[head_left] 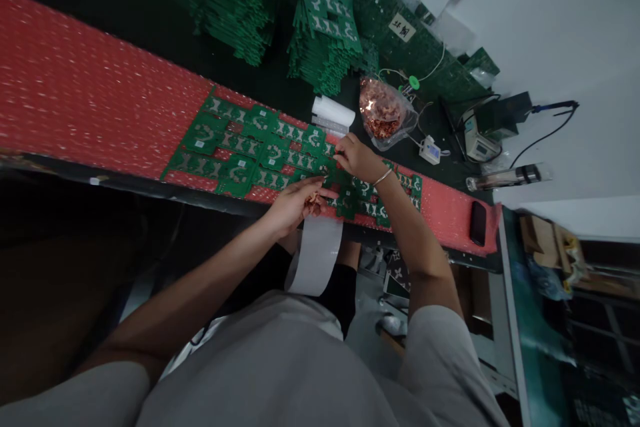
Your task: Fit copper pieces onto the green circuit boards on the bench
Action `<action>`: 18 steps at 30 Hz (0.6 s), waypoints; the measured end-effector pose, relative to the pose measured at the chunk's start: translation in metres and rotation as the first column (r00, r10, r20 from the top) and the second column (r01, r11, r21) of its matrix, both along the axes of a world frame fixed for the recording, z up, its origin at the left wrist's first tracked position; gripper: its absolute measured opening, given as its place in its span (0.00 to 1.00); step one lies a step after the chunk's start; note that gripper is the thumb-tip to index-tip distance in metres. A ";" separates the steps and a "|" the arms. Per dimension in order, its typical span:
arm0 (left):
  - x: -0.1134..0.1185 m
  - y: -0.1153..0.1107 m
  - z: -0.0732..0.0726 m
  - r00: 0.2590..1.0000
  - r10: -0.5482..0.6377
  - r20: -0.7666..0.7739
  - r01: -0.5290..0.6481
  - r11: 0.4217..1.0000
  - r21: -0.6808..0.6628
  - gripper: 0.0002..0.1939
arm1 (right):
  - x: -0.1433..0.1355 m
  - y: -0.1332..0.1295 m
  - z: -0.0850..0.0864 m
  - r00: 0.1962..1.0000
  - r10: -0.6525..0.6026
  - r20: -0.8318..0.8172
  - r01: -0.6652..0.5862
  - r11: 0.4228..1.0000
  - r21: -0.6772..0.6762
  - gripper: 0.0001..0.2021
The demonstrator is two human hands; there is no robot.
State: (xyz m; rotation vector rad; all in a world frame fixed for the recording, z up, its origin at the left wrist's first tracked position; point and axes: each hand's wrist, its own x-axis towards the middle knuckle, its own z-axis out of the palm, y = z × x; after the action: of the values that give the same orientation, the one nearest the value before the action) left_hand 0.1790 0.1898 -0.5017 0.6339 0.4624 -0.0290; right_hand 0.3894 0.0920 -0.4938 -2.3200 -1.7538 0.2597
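Green circuit boards (240,159) lie in a row on red bubble wrap (90,87) along the bench. My left hand (295,205) is cupped at the front edge, its fingers curled round several small copper-coloured metal pieces (313,199). Farther right, my right hand (357,159) is over the boards with thumb and fingertips pinched together. Whatever sits between those fingertips is too small to make out. Below my left hand, a whitish translucent strip (319,255) hangs from the bench edge over my lap.
Behind the boards are a white roll (333,111) and a clear bag of copper-coloured pieces (384,110). Tall stacks of green boards (325,33) stand farther back. A black phone (478,223) lies at the right, near a soldering station (481,139).
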 end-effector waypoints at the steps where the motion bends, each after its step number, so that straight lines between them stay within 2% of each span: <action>1: 0.000 0.000 0.000 1.000 0.001 0.001 -0.001 1.000 0.001 0.19 | -0.001 0.001 0.000 1.000 -0.012 0.011 0.012 1.000 -0.008 0.03; 4: 0.000 0.000 -0.002 1.000 -0.004 0.007 0.004 1.000 0.002 0.19 | -0.003 0.003 0.001 0.998 -0.043 0.041 0.044 0.999 -0.031 0.04; 13: 0.000 0.000 -0.001 1.000 -0.009 0.006 0.009 1.000 -0.003 0.21 | 0.001 0.002 -0.006 0.998 -0.027 0.064 0.028 1.000 -0.011 0.03; 18: -0.001 0.001 0.000 1.000 -0.005 -0.005 0.005 1.000 0.003 0.20 | -0.002 0.003 -0.004 0.995 -0.031 0.090 0.033 0.999 -0.017 0.04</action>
State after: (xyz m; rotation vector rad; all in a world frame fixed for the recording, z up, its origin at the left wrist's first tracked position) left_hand 0.1784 0.1907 -0.5015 0.6379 0.4658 -0.0346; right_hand 0.3876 0.0945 -0.4975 -2.4057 -1.7606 0.1694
